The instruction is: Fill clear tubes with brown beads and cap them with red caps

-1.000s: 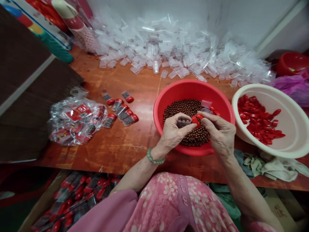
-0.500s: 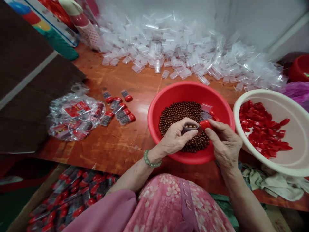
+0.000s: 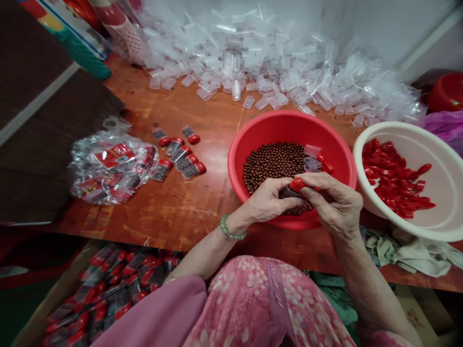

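Over the near side of a red basin [image 3: 237,164], my left hand [image 3: 265,200] grips a small clear plastic container [image 3: 287,192] with brown balls inside. A red cap [image 3: 297,184] sits at the container's mouth, pinched by the fingers of my right hand [image 3: 334,200]. Whether the cap is fully seated I cannot tell. Below lie many small round brown balls [image 3: 273,161] in the basin. A few clear containers [image 3: 312,164] and red caps [image 3: 327,166] rest against its right inner side.
A cream basin [image 3: 448,183] of red caps stands right. Clear empty containers [image 3: 267,67] are heaped at the back. Filled, capped containers [image 3: 193,169] lie left, beside a clear plastic bag [image 3: 114,168] of them. More filled ones [image 3: 108,289] are below the table edge. Cloths [image 3: 415,253] lie right.
My right hand has brought the red cap onto the container's mouth, which was uncovered before. The container has tilted, and the whole view has shifted slightly.
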`<state>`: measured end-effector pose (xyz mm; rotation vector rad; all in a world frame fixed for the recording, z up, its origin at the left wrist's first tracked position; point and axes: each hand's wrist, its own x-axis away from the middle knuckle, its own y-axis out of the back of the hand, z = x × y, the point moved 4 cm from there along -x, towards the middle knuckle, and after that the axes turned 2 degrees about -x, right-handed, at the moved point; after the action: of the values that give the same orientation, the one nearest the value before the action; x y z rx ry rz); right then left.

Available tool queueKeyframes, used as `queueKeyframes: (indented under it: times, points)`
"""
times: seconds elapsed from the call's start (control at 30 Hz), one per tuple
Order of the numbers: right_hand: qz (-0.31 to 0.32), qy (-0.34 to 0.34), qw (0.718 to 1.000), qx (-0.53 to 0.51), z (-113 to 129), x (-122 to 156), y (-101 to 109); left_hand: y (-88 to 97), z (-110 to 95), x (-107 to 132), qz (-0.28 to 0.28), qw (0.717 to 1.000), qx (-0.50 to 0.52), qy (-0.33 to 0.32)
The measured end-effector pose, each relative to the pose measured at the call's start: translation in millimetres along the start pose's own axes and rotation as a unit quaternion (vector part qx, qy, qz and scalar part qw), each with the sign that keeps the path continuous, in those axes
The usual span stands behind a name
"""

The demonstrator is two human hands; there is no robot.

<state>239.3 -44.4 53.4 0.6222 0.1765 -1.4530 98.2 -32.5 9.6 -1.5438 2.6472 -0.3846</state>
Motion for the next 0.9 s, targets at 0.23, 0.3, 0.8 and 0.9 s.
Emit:
queueKeyframes:
  times: [0.23, 0.3, 0.8, 0.9]
  points:
    - [-0.046, -0.028, 0.998, 0.015, -3.1, 12.4, -14.3, 4.4, 1.6, 7.9, -0.004, 1.0, 0.01, 0.0]
    - [-0.058, -0.031, 0.997, 0.026, -3.9, 13.7, -16.5, 5.8, 3.3, 5.1, 0.005, 1.0, 0.007, -0.004]
    - [-0.152, -0.069, 0.986, 0.009, -15.0, 23.7, -24.1, 3.5, 3.0, -3.5, 0.023, 0.996, -0.037, -0.073]
    - [-0.114, 0.001, 0.992, 0.048, -12.3, 23.9, -22.9, 4.4, 4.6, -4.5, 0.043, 0.998, 0.003, -0.053]
